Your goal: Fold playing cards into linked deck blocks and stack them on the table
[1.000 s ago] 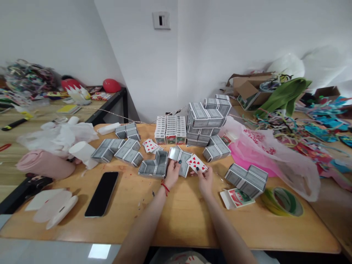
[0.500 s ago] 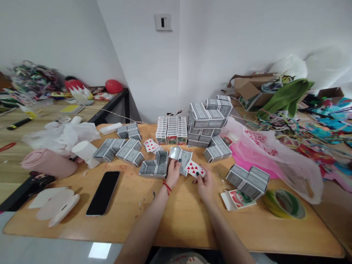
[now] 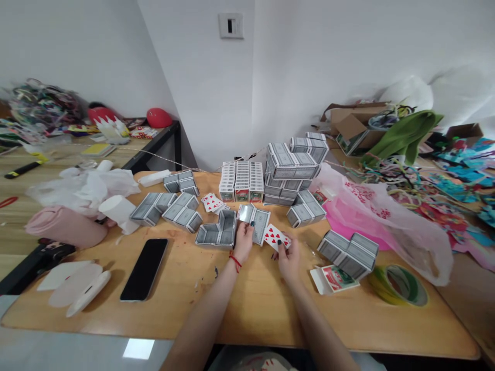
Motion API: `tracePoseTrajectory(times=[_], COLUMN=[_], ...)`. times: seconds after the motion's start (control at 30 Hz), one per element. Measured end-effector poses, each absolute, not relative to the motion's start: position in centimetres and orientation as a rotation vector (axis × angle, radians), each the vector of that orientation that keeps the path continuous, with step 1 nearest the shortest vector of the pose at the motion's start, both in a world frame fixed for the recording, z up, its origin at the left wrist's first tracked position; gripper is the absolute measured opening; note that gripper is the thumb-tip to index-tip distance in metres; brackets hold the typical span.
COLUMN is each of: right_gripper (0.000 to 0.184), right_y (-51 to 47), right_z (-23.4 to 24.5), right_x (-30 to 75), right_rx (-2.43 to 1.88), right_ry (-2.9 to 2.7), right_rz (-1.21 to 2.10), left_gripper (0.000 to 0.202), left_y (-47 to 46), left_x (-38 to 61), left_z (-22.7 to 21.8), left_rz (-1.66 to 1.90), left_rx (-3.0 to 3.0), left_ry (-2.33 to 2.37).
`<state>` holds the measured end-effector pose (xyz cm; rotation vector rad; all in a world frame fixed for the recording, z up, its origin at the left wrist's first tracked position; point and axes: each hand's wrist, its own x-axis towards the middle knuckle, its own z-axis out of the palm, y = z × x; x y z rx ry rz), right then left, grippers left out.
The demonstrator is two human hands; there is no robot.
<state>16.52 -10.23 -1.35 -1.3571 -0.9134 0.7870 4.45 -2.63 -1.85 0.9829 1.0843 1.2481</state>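
Observation:
My right hand (image 3: pixel 288 256) pinches a hearts playing card (image 3: pixel 275 236), face up, just above the wooden table (image 3: pixel 247 304). My left hand (image 3: pixel 243 242), with a red string at the wrist, grips a grey card box (image 3: pixel 256 219) wrapped in shiny film at the table's middle. The card's left edge sits close to that box. Several grey card boxes (image 3: pixel 216 234) lie around both hands, and more are stacked behind (image 3: pixel 288 167). A few face-up hearts cards (image 3: pixel 211 202) lie further back on the left.
A black phone (image 3: pixel 144 269) lies left of my arms. An opened red and green card pack (image 3: pixel 333 278) and a roll of tape (image 3: pixel 398 284) lie on the right. A pink plastic bag (image 3: pixel 379 221) spreads at right; white tissue (image 3: pixel 85 185) and a pink roll (image 3: pixel 64 232) at left.
My right hand has brought the hearts card lower and leftward, closer to the box that my left hand holds. The left hand has stayed put.

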Motion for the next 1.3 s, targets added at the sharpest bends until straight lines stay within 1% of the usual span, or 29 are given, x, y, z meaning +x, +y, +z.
tracePoseTrajectory(times=[0.1,0.23,0.5,0.67,0.87,1.03,1.3], right_gripper=[0.035,0.042,0.040,0.038,0.031,0.032,0.024], right_y=[-9.9,-9.6,-9.8,-9.7,-9.4,-9.2,-8.8], right_z=[-1.6,-1.8,-1.6,-1.2,-0.8,-1.0,-0.8], right_x=[16.7,17.2,18.3,18.9,19.1,18.2,17.8], right_rx=[-1.402,-1.423,-1.393,-1.389,-1.388,-1.400,-1.379], right_ry=[-0.954,-1.023,-1.110,-1.184,-1.317,-1.204,-1.092], right_rz=[0.844,0.932,1.074,1.072,0.940,0.927,0.922], left_gripper=[0.026,0.028,0.029,0.028,0.026,0.027,0.028], left_y=[-2.8,-3.1,-2.9,-3.0,-2.9,-3.0,-3.3], left_x=[4.4,4.2,4.2,4.2,4.2,4.5,4.9], left_z=[-1.6,-1.3,-1.2,-1.1,-1.1,-1.3,-1.3], left_rz=[1.223,1.103,1.006,1.019,0.978,1.010,1.112], left_rx=[1.020,1.205,1.291,1.306,1.345,1.385,1.310], left_ry=[1.100,1.171,1.270,1.271,1.250,1.293,1.263])
